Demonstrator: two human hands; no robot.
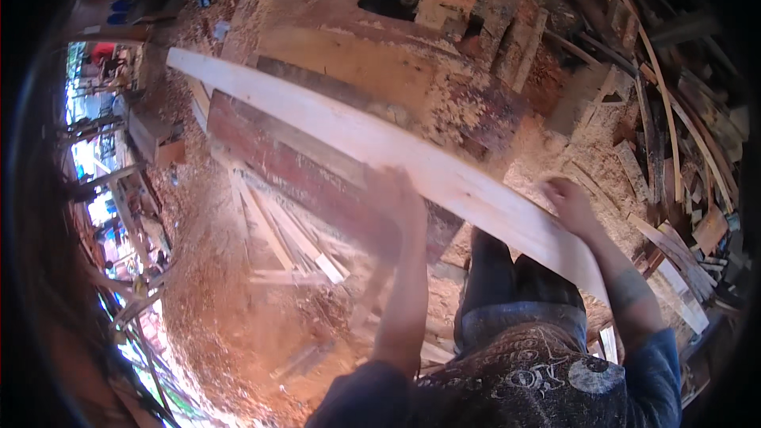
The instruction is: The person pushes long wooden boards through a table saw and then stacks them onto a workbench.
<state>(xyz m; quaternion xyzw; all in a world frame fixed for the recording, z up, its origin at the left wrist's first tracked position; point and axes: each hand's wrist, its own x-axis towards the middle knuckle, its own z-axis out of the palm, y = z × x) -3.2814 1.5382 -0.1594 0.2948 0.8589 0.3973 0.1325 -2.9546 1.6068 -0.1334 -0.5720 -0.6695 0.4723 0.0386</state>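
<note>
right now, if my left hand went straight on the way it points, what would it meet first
Likely the near edge of the long pale board; your left hand is blurred, so whether they touch is unclear.

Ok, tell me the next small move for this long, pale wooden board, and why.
Probably steady the long, pale wooden board with the bare left hand: that hand is blurred at the board's near edge, whose wide end juts past the worn, reddish wooden surface.

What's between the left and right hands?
The long pale plank: in the head view it slants between the left hand, below its lower edge, and the right hand, along its upper edge.
</note>
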